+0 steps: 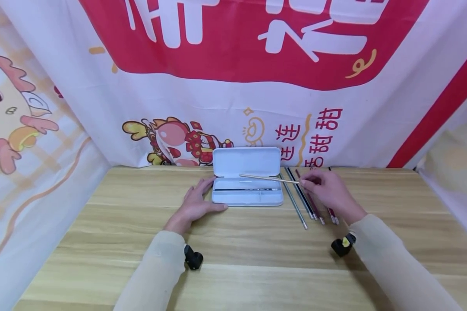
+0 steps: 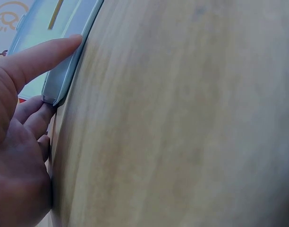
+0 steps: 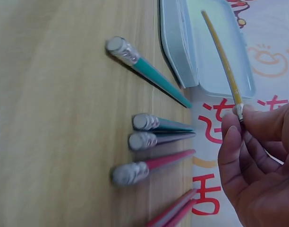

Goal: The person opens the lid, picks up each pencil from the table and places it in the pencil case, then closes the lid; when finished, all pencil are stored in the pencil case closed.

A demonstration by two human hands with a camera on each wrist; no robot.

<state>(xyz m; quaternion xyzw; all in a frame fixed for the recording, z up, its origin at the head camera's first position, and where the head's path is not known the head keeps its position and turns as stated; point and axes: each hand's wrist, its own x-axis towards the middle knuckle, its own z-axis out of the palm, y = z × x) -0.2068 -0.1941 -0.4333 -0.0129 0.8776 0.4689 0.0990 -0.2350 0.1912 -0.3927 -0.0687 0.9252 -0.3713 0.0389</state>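
A pale pencil case [image 1: 233, 199] lies on the table with its lid [image 1: 247, 160] raised. One dark pencil [image 1: 241, 189] lies lengthwise inside it. My left hand [image 1: 196, 204] holds the case at its left end, the thumb [image 2: 50, 54] along the front edge and the other fingers around the left side. With thumb and fingertips, my right hand [image 1: 328, 190] pinches a yellow pencil [image 3: 223, 59] close to its metal-banded end. That pencil hangs above the case, its far end pointing left in front of the lid.
To the right of the case lie a green pencil [image 3: 154, 75], two more dark-toned pencils [image 1: 301, 196] side by side, and several red pencils [image 3: 170, 159], partly under my right hand. A printed cloth [image 1: 233, 99] hangs behind the wooden table [image 1: 241, 250].
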